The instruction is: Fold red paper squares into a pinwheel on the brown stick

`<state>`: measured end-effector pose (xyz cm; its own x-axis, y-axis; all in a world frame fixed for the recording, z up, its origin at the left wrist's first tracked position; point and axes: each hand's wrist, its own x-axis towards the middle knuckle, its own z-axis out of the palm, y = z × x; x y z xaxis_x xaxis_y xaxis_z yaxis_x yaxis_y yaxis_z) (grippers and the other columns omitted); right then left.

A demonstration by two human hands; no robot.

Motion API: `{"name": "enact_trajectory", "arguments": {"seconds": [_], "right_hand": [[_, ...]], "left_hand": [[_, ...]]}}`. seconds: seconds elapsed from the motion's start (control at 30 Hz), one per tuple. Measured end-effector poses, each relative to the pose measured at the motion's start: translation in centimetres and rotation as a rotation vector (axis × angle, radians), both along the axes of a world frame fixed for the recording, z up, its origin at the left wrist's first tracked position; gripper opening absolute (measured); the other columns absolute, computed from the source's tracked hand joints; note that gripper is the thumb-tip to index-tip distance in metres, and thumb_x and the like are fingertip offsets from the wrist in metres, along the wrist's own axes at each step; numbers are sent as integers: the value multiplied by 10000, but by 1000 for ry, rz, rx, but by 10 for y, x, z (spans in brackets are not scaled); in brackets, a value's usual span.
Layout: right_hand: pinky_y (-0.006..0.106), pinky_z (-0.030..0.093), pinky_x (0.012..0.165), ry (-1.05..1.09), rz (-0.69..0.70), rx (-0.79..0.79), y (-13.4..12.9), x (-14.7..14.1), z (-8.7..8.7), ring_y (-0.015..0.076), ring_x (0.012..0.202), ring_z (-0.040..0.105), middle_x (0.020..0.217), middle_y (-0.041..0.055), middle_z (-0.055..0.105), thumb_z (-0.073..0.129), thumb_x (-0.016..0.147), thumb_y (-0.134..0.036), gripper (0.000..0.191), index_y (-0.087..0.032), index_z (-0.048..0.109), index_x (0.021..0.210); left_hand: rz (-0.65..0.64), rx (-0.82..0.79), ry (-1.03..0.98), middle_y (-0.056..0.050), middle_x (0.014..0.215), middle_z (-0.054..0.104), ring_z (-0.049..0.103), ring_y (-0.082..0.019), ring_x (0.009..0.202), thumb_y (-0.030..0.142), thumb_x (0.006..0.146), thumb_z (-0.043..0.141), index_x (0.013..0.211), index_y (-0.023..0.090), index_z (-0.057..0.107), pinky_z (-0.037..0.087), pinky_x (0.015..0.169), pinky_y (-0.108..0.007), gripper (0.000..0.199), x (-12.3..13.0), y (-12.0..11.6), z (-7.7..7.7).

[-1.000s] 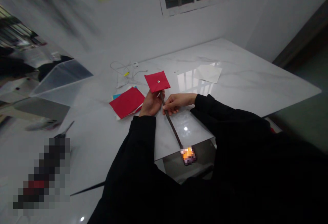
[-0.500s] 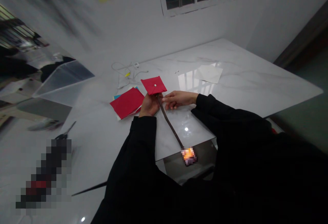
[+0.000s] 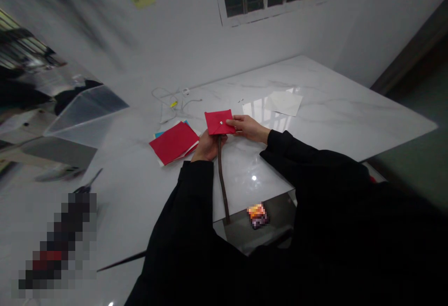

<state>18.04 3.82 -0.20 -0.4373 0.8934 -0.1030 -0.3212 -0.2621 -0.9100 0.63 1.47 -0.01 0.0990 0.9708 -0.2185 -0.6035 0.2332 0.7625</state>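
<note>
A pale marbled table (image 3: 336, 124) spreads beneath and beyond both hands. On it, just beside the left hand (image 3: 206, 146) on its outer side, lies a paper stack (image 3: 175, 142) with a red sheet on top; a white cable (image 3: 164, 109) is looped beyond that, and a white sheet (image 3: 287, 102) lies past the right hand (image 3: 250, 128), toward the far edge.

The red envelope (image 3: 214, 120) is in the air between the two hands, above the left and reaching to the right hand's fingertips. From under it a brown strip (image 3: 222, 177) hangs down between the forearms, its lower end past the table's near edge.

What has just changed is the right hand: a second ago it pinched the strip, then let go; now its thumb lies on the envelope's face at the near corner, with the fingers apparently behind, pinching that side. The strip now falls straighter, and attention seems to have passed from strip to envelope. The left hand cups the envelope from below; its fingers are largely hidden, so I cannot tell how tightly they close.

A metal stud (image 3: 221, 122) sits just beside the right thumb, and two small pieces (image 3: 240, 100) lie beyond that hand.
</note>
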Motion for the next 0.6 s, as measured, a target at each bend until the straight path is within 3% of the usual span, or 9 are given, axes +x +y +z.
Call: {"name": "enact_trajectory", "arguments": {"seconds": [0.17,0.6], "right_hand": [[186,524,614,-17,-30,-6,0,-2,1,105,731,659,856,29,760,826,908,-207,104,-151,755,958],[182,481,618,-28,-28,3,0,0,-2,86,699,617,871,34,762,825,912,-234,118,-144,770,965]], "left_hand": [[-24,10,41,-3,698,672,574,-102,556,108,953,629,997,179,686,490,575,-192,101,-1,1,-2],[-16,14,47,-9,705,675,555,-112,532,75,962,570,1088,191,708,489,565,-212,219,1,2,0]]}}
